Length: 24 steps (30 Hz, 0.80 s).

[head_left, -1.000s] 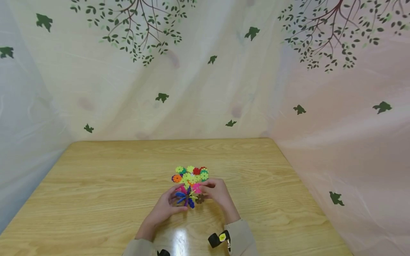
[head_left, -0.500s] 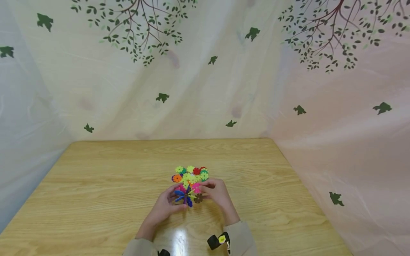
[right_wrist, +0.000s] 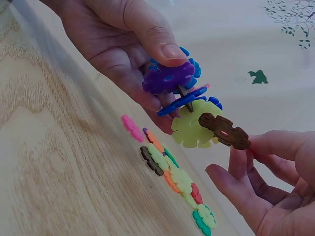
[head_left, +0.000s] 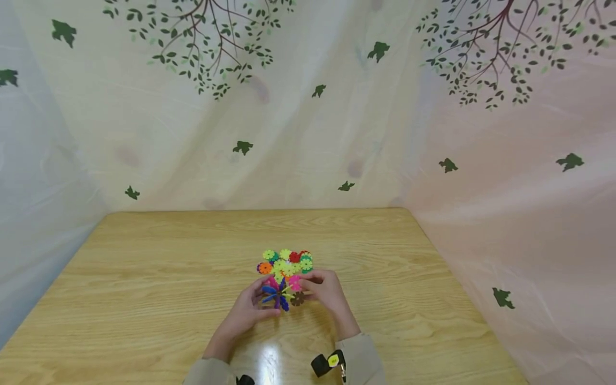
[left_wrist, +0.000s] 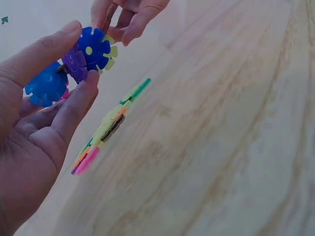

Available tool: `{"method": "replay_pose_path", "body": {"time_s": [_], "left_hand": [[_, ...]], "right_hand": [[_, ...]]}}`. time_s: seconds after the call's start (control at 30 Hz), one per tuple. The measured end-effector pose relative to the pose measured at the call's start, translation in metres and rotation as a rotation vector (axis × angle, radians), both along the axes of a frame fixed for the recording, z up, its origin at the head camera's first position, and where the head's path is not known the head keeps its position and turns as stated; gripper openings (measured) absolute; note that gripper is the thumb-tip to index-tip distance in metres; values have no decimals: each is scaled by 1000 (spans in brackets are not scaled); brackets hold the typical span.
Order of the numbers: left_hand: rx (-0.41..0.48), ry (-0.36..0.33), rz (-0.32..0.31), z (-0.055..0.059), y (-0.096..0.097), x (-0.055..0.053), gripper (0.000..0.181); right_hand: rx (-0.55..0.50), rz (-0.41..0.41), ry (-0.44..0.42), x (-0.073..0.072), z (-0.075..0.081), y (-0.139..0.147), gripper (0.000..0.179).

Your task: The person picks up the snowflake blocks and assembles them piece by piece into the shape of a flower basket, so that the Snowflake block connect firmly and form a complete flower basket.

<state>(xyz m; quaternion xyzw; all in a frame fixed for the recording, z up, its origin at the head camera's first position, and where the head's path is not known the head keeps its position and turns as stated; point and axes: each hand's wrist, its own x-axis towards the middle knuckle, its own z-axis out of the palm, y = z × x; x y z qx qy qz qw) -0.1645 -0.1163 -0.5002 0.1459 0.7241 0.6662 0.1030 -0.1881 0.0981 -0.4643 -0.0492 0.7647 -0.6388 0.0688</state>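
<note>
My left hand [head_left: 246, 310] grips a joined cluster of flower-shaped plastic discs between thumb and fingers, held above the table. A purple disc [right_wrist: 168, 77], blue discs [left_wrist: 95, 48] and a yellow disc [right_wrist: 189, 129] make up its visible part; other pieces behind are partly hidden. On the right, my right hand [head_left: 328, 293] pinches a brown disc [right_wrist: 225, 132] by its outer edge. That brown disc meets the yellow disc at the cluster's side; whether their slots are locked together I cannot tell.
Behind the hands, loose flower discs [head_left: 280, 265] in yellow, green, orange, red and pink lie bunched on the wooden table [head_left: 168, 267]. A pale curtain [head_left: 298, 123] printed with leaves and branches hangs beyond the table's far edge.
The cluster and the brown disc have shifted very slightly to the left and tilted a little. Both hands keep their holds; the loose discs stay put.
</note>
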Motion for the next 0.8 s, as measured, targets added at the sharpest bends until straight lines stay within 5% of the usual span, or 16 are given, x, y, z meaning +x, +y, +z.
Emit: {"method": "replay_pose_path", "body": {"time_s": [0.43, 0.8], "left_hand": [[-30, 59, 17, -3, -2, 1, 84], [11, -14, -8, -3, -4, 0, 84]], "right_hand": [[-12, 9, -12, 0, 0, 1, 24], [-11, 7, -15, 0, 0, 2, 24]]}}
